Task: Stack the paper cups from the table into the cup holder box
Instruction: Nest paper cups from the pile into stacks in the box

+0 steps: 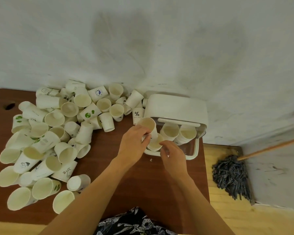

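Brown table (109, 167), left hand (134, 143) gripping cup (147, 124)

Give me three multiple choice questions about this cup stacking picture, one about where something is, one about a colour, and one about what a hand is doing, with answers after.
1. Where does the cup holder box stand on the table?
A. At its far right corner, by the wall
B. In the middle of the loose cups
C. At the near left edge

2. What colour is the mop head on the floor?
A. Bright yellow
B. Dark grey
C. Red

3. What is the left hand doing?
A. Lying flat on the table
B. Holding a paper cup at the box's open front
C. Gripping the mop handle

Answers: 1 A, the box sits at the right end against the wall, with the cup pile to its left. 2 B, the strands are dark grey. 3 B, its fingers curl round a cup.
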Motion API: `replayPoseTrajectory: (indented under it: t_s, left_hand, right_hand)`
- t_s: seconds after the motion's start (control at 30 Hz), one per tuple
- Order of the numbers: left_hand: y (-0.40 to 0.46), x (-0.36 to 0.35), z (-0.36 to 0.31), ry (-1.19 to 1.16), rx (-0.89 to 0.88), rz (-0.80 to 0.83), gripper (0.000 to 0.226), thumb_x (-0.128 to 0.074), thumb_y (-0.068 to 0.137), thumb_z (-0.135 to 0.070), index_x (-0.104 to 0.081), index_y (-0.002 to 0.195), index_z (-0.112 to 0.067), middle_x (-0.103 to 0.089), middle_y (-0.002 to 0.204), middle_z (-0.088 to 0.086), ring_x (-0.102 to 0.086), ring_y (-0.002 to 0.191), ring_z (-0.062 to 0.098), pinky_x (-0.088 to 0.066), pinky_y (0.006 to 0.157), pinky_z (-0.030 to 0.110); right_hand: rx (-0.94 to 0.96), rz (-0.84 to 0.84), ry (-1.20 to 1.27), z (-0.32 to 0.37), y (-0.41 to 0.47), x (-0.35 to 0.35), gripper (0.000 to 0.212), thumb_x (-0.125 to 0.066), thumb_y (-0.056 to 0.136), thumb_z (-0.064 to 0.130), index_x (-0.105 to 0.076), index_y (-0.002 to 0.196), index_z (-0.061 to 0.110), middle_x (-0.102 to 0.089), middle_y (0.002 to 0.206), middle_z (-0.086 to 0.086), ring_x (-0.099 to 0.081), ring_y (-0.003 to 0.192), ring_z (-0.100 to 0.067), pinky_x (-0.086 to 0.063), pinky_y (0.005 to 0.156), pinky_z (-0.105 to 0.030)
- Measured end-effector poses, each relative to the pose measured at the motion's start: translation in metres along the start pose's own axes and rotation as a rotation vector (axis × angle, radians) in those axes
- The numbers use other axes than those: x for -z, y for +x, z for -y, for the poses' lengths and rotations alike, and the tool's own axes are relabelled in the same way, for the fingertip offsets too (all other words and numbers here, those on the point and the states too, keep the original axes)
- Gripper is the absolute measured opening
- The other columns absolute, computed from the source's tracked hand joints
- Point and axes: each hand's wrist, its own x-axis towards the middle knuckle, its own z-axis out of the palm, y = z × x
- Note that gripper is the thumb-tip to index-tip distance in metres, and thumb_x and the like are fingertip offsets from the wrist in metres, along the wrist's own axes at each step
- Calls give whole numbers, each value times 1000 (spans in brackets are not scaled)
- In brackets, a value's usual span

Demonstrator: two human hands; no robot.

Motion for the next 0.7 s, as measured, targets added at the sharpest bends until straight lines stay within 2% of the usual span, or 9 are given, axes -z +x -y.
replayPoseTrajectory:
  t_s: [0.07,0.17,0.3,0.37,0.5,0.7]
  left_hand:
    - [2,-12,0,50,-45,68,13,-62,92,-21,-68,102,-18,-63,98,-7,-54,88,11,-44,73,24]
    - [4,-28,0,96,-84,144,13,-60,93,-21,-67,103,-18,-60,100,-6,-53,94,13,-37,73,20]
    - [3,-36,-1,103,-142,164,13,-61,91,-15,-67,102,-16,-62,103,-3,-56,96,16,-39,74,19]
    - [2,-36,0,109,-161,175,15,-60,91,-15,-68,105,-15,-63,104,-1,-57,97,17,-41,76,20]
    - [2,-34,2,120,-195,206,19,-59,91,-13,-67,109,-14,-64,107,2,-57,102,22,-48,79,29]
    - [5,-31,-4,122,-240,252,23,-54,92,-12,-66,112,-15,-63,109,1,-54,102,21,-49,78,33]
  right_hand:
    - [-13,-9,2,-5,-1,4,24,-56,95,15,-68,114,24,-65,109,15,-59,88,0,-49,75,-14]
    - [-45,-9,-12,-15,-8,10,22,-55,95,15,-68,110,25,-66,107,14,-60,90,-2,-54,78,-22]
    - [-162,5,-31,-22,-20,15,22,-55,97,18,-68,114,25,-66,115,11,-59,93,-2,-48,84,-16]
    - [-199,16,-26,-22,-25,14,23,-56,97,18,-68,115,24,-66,115,10,-59,95,-2,-49,87,-18]
    - [-184,3,-26,-13,-33,8,23,-56,96,16,-69,115,21,-69,112,7,-62,98,-6,-52,90,-26]
    - [-203,-32,8,0,-49,-1,23,-56,95,14,-71,112,21,-69,109,10,-60,97,-3,-48,88,-21]
